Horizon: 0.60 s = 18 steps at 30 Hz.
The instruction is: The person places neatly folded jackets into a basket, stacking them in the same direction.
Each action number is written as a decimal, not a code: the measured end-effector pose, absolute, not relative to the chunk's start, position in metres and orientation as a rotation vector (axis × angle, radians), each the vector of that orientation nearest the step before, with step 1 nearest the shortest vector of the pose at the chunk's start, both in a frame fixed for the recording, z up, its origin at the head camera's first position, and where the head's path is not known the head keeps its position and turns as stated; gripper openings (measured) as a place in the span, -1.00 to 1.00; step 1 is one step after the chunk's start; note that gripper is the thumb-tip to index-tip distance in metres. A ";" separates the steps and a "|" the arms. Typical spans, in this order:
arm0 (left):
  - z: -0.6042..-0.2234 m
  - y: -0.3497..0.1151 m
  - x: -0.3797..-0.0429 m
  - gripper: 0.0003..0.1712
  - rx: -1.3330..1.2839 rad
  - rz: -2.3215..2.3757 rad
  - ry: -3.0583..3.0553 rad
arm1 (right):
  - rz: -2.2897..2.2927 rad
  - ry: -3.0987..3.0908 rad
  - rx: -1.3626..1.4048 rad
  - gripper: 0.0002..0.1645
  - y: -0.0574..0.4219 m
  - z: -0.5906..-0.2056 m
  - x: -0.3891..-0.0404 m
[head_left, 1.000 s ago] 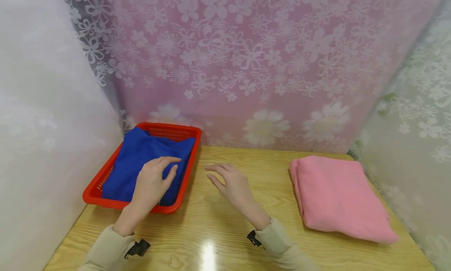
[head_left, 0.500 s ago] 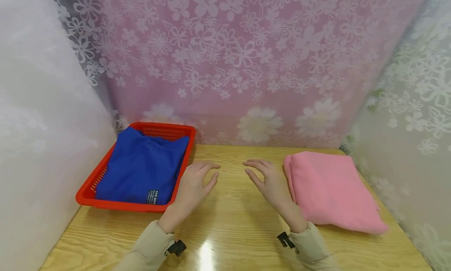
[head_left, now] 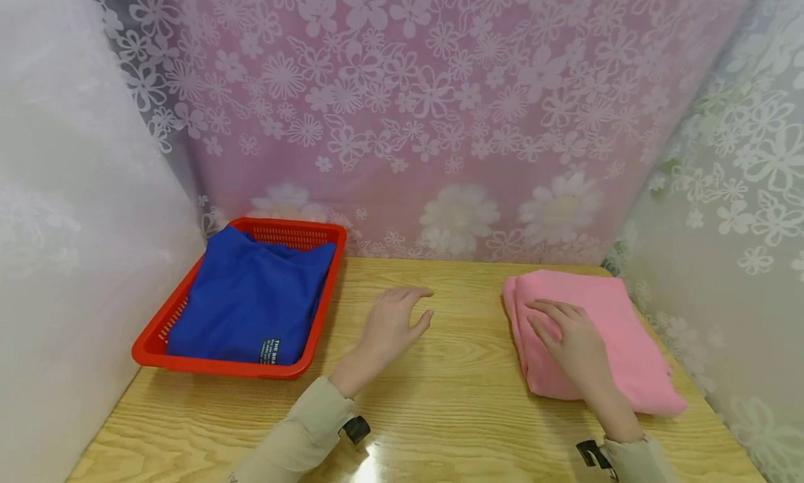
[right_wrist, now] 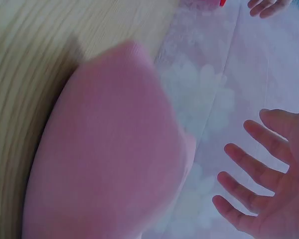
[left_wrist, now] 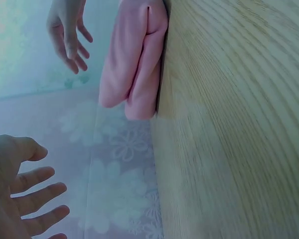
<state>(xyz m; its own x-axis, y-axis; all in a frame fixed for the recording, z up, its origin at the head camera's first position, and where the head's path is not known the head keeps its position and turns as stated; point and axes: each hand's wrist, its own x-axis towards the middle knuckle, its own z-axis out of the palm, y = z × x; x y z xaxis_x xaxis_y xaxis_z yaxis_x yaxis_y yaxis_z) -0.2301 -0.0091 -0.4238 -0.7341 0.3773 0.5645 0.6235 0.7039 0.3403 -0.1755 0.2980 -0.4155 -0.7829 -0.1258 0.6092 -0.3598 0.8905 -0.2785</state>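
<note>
A folded pink cloth (head_left: 618, 329) lies at the right of the table, its layered folds showing in the left wrist view (left_wrist: 134, 59). Above it hovers my right hand (head_left: 574, 347), fingers spread and holding nothing; the right wrist view shows a gap between that hand (right_wrist: 269, 174) and the cloth (right_wrist: 109, 144). My left hand (head_left: 386, 329) hangs over the middle of the table with relaxed, apart fingers and nothing in its grasp. To its left, folded blue fabric (head_left: 257, 294) with a dark printed label fills a red basket (head_left: 301, 368).
The wooden table (head_left: 440, 413) runs back to a pink flowered curtain (head_left: 402, 120). Pale hangings close off the left (head_left: 82, 225) and right sides (head_left: 741, 294). The basket stands close to the left hanging.
Both hands have moved right: the left from over the basket to mid-table, the right from mid-table to over the pink cloth. Basket and cloths stay where they were on the table.
</note>
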 end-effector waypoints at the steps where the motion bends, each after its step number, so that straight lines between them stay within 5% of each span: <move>1: -0.424 -0.005 -0.230 -0.62 -0.781 -0.721 -2.462 | 0.515 -2.464 0.327 -0.65 0.305 -0.416 -0.172; 18: -0.428 0.071 -0.230 -0.45 -0.940 -0.699 -2.583 | 0.564 -2.681 0.216 -0.46 0.401 -0.402 -0.155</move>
<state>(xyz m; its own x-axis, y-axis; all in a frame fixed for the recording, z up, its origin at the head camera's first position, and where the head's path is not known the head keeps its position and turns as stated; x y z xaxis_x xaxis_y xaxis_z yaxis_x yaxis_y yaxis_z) -0.2297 0.0714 -0.4285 -0.7391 0.5158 0.4332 0.6639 0.6665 0.3391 -0.1552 0.4011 -0.4022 -0.9116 -0.0689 0.4053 -0.2264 0.9070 -0.3551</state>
